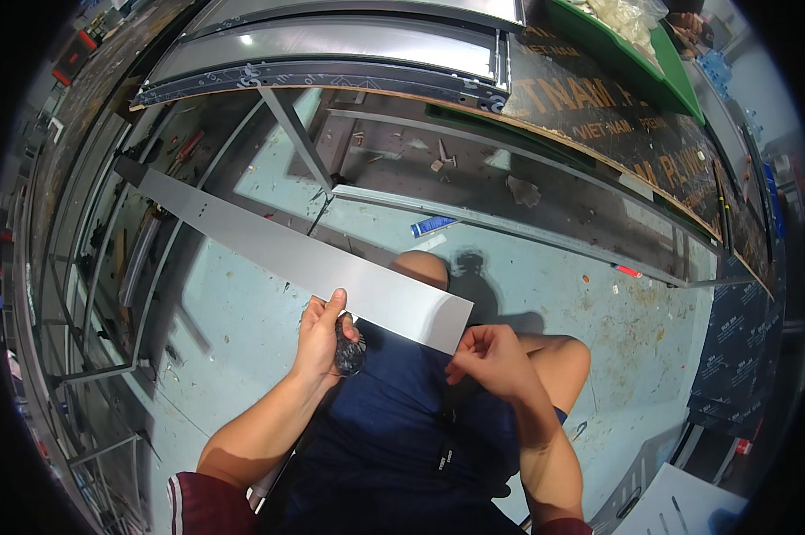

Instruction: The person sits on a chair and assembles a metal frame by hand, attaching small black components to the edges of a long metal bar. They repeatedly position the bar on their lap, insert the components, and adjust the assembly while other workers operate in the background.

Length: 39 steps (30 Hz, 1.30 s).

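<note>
A long, flat grey metal strip [331,272] stretches slantwise from the far left to just above my lap. With its thumb on the strip's near edge, my left hand [317,339] grips the metal, fingers curled below. A shiny black crumpled wad [350,355] sits in the same hand, against the palm. At the strip's near right end, my right hand [496,361] has its thumb and fingers pinched together on the corner. Whether anything thin is between those fingertips is hidden.
Ahead stands a metal-framed workbench with a plywood top [598,107], bearing dark-framed panels [331,53] and a green tray [652,67]. Metal racks [90,303] line the left side. A blue tube [433,226] and scraps lie on the floor. A white board [679,504] is at lower right.
</note>
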Each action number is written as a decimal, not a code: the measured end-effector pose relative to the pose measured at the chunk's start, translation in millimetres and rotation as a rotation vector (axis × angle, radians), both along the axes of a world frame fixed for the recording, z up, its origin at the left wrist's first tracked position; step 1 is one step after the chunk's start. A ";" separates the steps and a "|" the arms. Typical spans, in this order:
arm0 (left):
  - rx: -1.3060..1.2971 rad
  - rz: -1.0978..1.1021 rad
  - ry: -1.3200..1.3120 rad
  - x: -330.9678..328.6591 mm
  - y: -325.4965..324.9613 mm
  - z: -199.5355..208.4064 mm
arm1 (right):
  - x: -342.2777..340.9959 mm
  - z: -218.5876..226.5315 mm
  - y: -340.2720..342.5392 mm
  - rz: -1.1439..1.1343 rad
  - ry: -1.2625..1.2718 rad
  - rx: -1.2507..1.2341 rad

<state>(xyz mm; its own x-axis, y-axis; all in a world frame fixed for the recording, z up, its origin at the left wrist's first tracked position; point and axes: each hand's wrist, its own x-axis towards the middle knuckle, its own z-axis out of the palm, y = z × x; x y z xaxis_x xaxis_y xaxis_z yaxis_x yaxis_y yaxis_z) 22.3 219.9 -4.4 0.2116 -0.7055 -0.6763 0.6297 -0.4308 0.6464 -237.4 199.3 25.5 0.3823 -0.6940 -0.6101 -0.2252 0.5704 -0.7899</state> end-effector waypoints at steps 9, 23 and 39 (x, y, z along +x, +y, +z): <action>-0.031 -0.029 0.024 2.5 0.2 0.7 | -10.8 2.3 9.4 -0.109 -0.178 0.033; -0.022 -0.025 0.017 1.1 -0.2 3.1 | -10.0 10.3 12.4 -0.072 0.009 -0.074; -0.057 -0.025 -0.025 -1.0 -1.0 4.7 | 0.4 39.3 3.3 0.080 0.289 -0.255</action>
